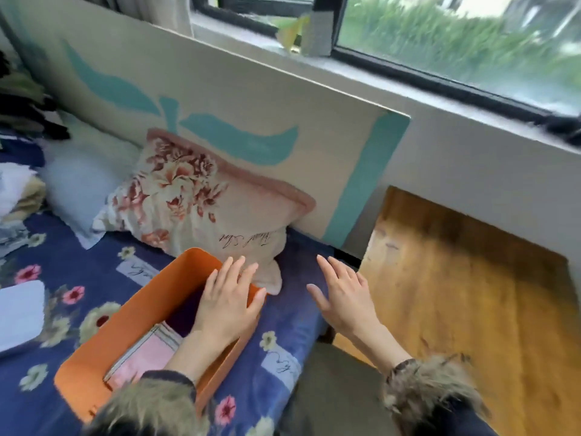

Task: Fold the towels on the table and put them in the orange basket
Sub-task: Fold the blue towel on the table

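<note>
With a pink towel point(143, 357) in the basket point(132, 313), my left hand point(228, 305) over it and right hand point(342, 302) beside it both flat, fingers spread, holding nothing, I judge the next towel needs fetching.

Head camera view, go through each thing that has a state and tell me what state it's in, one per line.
Orange basket: upright on the bed, open-topped, partly filled.
Pink towel: folded, lying inside the basket.
White towel: folded flat on the bedspread, outside the basket.
Left hand: open, fingers straight, over the basket's far end.
Right hand: open, fingers spread, holding nothing.
Floral pillow: propped against the headboard.
</note>
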Tool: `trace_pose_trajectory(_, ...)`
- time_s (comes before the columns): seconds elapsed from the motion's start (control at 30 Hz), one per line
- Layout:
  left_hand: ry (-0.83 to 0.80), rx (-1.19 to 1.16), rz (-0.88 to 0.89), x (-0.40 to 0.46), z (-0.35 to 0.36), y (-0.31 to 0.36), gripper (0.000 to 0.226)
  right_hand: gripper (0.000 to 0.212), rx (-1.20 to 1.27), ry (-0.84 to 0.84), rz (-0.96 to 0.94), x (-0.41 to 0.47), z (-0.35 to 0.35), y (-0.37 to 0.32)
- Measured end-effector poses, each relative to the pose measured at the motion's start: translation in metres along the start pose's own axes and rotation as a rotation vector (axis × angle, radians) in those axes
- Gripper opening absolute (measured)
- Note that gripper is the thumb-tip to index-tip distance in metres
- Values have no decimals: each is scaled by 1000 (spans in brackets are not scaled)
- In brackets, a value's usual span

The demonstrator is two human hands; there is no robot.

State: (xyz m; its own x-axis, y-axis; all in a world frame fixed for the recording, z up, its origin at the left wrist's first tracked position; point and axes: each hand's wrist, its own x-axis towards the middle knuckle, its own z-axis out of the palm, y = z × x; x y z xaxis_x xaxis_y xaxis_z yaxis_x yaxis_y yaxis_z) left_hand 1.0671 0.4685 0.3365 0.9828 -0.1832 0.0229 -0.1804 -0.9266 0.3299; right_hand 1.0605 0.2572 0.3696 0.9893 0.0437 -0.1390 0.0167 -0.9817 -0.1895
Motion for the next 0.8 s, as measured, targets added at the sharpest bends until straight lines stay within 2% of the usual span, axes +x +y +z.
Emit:
trace_pose_trajectory(0.2, -78, -30, 376, 13, 4, 111, 59, 58, 86, 159, 361, -105, -29, 78)
trace_pose_trajectory(0.37, -148, -75, 722, -24, 17, 220, 65, 57, 137, 265, 659, -221, -45, 133)
trace_pose_trajectory(0.57, -250, -76, 1060, -134, 29, 332, 86, 61, 149, 359, 982, -386, -46, 160)
trace_pose_trajectory(0.67, -288, -98, 1185, -204, 35, 371, 85, 79, 140, 425, 1126, -473, -37, 154)
trace_pose_trajectory(0.8, -326, -142, 1366, -308, 39, 412, 73, 57, 142, 446, 1297, -599, -20, 132)
